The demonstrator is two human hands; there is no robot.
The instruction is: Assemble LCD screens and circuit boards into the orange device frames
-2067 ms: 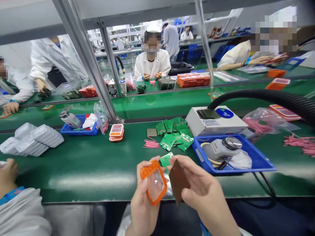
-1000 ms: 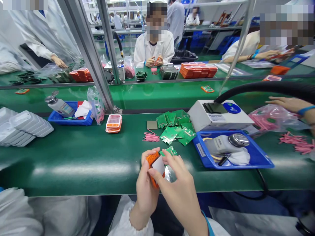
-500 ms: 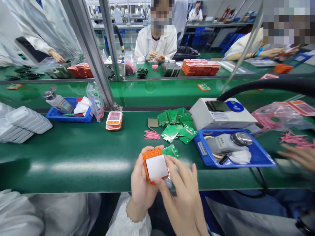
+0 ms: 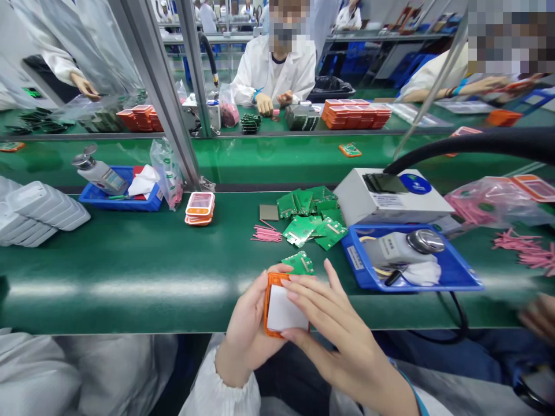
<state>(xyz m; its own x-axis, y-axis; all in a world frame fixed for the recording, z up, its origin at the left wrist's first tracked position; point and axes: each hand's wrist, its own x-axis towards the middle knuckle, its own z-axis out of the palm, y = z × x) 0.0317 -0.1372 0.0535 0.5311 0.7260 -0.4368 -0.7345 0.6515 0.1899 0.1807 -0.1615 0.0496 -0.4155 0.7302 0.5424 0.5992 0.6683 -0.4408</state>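
Near the front edge of the green table, my left hand (image 4: 249, 329) grips an orange frame (image 4: 269, 312) from its left side. A white square piece (image 4: 284, 309) lies inside the frame. Bent over the right part of both is my right hand (image 4: 342, 332), with its fingertips on the white piece and the frame's edge. Just beyond the hands lies one green circuit board (image 4: 299, 263). Further back are a pile of green boards (image 4: 303, 228), several pink strips (image 4: 266, 233) and a grey square (image 4: 269, 212).
A blue tray (image 4: 358, 277) with a bottle stands right, before a white box (image 4: 381, 208). Orange-and-white frames (image 4: 199, 208) are stacked left of centre. Further left are another blue tray (image 4: 154, 202) and white casings (image 4: 52, 211). A co-worker's hand (image 4: 540, 315) is at the right edge.
Both hands and the orange frame have shifted slightly right and down, and the frame is turned more upright. My right fingers now cover more of the white piece. The neighbour's hand has moved down.
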